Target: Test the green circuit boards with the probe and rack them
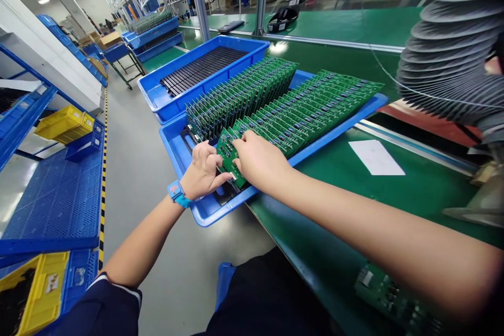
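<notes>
Both of my hands are at the near end of a blue tray [340,128] that holds two rows of upright green circuit boards. My right hand [262,160] is closed on the front circuit board [226,149] of the right row, its fingers over the upper edge. At the left side of this board is my left hand [205,170], fingers curled and the thumb stretched along the board's lower part. A blue wrist strap [178,194] is on my left wrist. The left row of circuit boards [240,94] stands close behind my left hand. Parts of a black rack show under the boards.
Behind is another blue tray [151,86] with a black slotted rack [205,69]. On the green bench lie a white paper [376,157] and, partly under my right arm, another circuit board [388,291]. A grey ribbed duct [444,52] hangs at right. Shelves with yellow bins [65,123] stand left.
</notes>
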Demonstrator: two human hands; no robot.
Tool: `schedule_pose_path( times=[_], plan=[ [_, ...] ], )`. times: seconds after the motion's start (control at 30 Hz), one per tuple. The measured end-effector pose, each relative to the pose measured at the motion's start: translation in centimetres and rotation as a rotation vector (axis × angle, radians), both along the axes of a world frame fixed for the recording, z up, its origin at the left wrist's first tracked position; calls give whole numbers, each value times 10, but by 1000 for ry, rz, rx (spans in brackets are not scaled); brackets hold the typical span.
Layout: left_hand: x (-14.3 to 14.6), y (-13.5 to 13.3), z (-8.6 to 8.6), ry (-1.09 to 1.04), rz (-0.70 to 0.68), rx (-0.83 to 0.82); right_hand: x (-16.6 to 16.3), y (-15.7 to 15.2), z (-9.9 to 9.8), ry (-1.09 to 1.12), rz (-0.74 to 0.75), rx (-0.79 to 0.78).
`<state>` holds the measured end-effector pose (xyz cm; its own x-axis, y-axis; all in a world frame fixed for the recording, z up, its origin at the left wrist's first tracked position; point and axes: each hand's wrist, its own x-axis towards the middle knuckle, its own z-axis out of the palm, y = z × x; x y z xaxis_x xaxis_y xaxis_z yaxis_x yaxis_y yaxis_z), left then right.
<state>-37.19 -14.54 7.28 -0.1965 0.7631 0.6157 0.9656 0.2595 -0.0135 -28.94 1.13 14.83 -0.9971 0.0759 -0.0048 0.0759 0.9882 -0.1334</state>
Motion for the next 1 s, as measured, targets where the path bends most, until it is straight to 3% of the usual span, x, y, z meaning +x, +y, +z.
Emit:
schedule_pose_path(
  times=[0.3, 0.53, 0.67, 0.83, 1.0],
  plan=[
    [5, 20, 2, 153, -130, -167, 7, 1, -11, 57, -2, -9],
    [-1, 20, -1, 169, -119, -166, 6, 12, -25, 136, 125, -113],
    [1, 21, -6, 128, -148, -169, 2, 38, -13, 286, 113, -200],
    [5, 22, -6, 18, -173, -164, 8, 79, 8, 314, -99, -199],
    [-2, 14, -4, -91, -114, -89, 37, 80, -4, 199, -41, -240]
  ],
)
